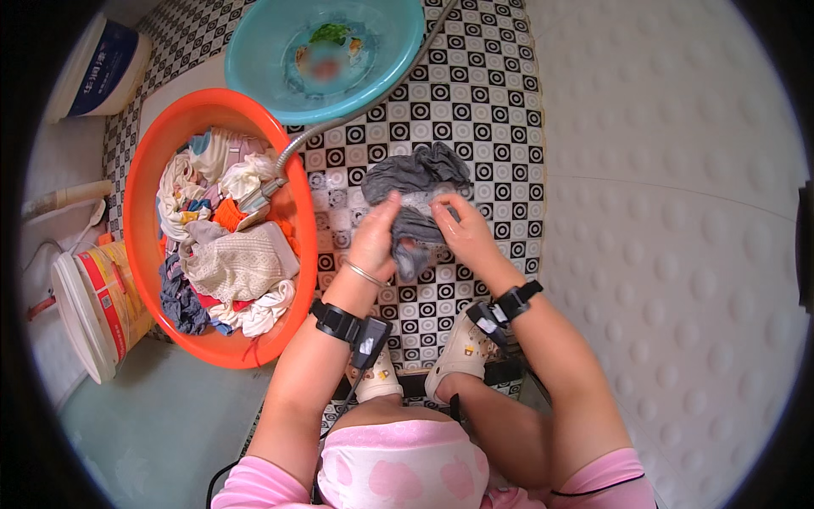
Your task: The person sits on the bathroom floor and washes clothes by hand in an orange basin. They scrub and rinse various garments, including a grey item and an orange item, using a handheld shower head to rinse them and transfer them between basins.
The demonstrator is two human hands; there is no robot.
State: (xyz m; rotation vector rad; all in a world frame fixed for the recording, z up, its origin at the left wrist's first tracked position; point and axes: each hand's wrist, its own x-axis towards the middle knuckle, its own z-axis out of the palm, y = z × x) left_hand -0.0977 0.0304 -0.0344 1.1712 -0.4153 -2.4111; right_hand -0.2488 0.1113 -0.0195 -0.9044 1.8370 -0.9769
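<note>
A wet dark grey cloth (416, 170) with white suds on it is bunched over the tiled floor in front of me. My left hand (375, 237) grips its left side, thumb along the fabric. With bent fingers, my right hand (463, 228) pinches the right side of the same cloth. The lower end of the cloth hangs blurred between my hands. To the left stands an orange plastic basin (135, 210) heaped with clothes, among them a cream knit garment (232, 261). A shower head (262, 196) on a metal hose (331, 125) rests on the heap.
Behind the orange basin is a larger turquoise basin (238, 83) with some water in it. Plastic buckets stand at the left, one white and blue (105, 70), one yellow and red (121, 299). A white panelled wall (648, 210) bounds the right. My feet wear cream clogs (459, 347).
</note>
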